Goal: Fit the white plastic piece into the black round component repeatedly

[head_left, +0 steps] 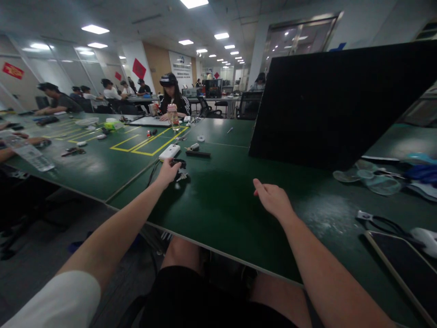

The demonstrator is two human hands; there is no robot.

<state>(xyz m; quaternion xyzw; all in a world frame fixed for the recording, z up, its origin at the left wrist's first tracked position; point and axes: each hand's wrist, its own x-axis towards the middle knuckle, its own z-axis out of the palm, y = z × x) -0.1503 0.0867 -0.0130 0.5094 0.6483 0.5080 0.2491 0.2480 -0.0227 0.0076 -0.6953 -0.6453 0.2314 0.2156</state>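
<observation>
My left hand (pixel 167 172) is closed at the table's left, fingers around a bunch of keys (pixel 182 175) with a black strap. Silvery keys dangle just over the green tabletop (pixel 218 200). Right behind that hand lies a white rounded device (pixel 170 152). A dark bar (pixel 198 154) and a small metallic cylinder (pixel 194 146) sit a little farther right. My right hand (pixel 274 198) is at the table's middle right, fingers curled in and thumb sticking out, with no object showing in it. Its fingertips are partly hidden from me.
A large black panel (pixel 327 105) stands at the right. Near my right forearm lie a phone (pixel 403 264), a cable (pixel 385 225) and clear plastic pieces (pixel 375 177). A drink bottle (pixel 173 117) and a seated person (pixel 174 100) are across the table. A water bottle (pixel 32 152) lies leftward.
</observation>
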